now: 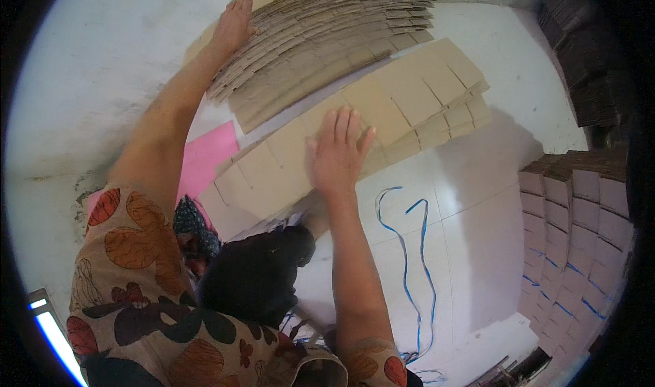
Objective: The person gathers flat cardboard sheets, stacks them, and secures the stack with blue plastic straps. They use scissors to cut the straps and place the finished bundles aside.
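My left hand (235,26) reaches to the far left side of a large fanned stack of brown slotted cardboard strips (327,42). Its fingers bend over the edge of the cardboard, with the thumb on the nearer side. Closer to me lies a smaller pile of slotted cardboard strips (396,107), slanting up to the right, its layers slightly out of line. My right hand (341,145) lies flat on top of this pile near its middle, fingers stretched out.
A pink sheet (211,156) shows at the pile's left end. Blue strapping (406,264) runs loosely over the pale tiled floor (471,250). Cardboard bundles with blue straps (573,237) stand at right, with darker stacks (587,59) behind. A dark-clothed leg (256,274) is below.
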Motion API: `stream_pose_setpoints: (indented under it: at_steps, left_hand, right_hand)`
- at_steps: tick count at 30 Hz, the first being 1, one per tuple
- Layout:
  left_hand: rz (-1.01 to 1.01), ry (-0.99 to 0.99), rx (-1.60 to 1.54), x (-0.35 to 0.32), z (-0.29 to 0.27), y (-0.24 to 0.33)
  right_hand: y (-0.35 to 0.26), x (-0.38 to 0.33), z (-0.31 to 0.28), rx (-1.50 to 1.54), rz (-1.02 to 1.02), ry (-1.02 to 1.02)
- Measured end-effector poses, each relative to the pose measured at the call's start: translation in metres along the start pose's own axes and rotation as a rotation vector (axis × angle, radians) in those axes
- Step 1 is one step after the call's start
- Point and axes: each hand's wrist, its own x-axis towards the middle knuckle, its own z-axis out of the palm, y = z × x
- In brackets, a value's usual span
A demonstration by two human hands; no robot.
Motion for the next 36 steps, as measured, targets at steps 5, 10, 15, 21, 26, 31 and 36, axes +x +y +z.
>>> stream_pose_setpoints:
  at_steps: [5, 10, 15, 21, 26, 31, 36]
  left_hand:
    - [-0.149, -0.319, 0.035, 0.039, 0.018, 0.007]
    - [0.103, -0.224, 0.015, 0.031, 0.083, -0.084]
    - [0.024, -0.314, -0.304, 0.058, 0.017, -0.024]
    - [0.255, -0.527, -0.259, 0.066, -0.042, -0.019]
    - [0.208, -0.484, -0.084, 0.07, -0.014, -0.019]
    - [0.232, -0.472, 0.247, 0.075, -0.026, -0.004]
    - [0.206, -0.465, 0.234, 0.076, -0.023, 0.0]
  right_hand:
    - [0.003, 0.002, -0.005, 0.007, 0.031, -0.049]
    - [-0.014, 0.003, 0.001, 0.007, 0.002, -0.062]
    - [-0.001, 0.003, 0.001, -0.055, 0.021, -0.051]
    - [-0.009, 0.002, 0.005, -0.052, 0.0, -0.058]
    - [-0.002, 0.0, 0.004, -0.062, 0.011, -0.078]
    - [0.0, 0.0, 0.002, -0.058, 0.009, -0.056]
    - [0.001, 0.001, 0.003, -0.083, 0.011, -0.057]
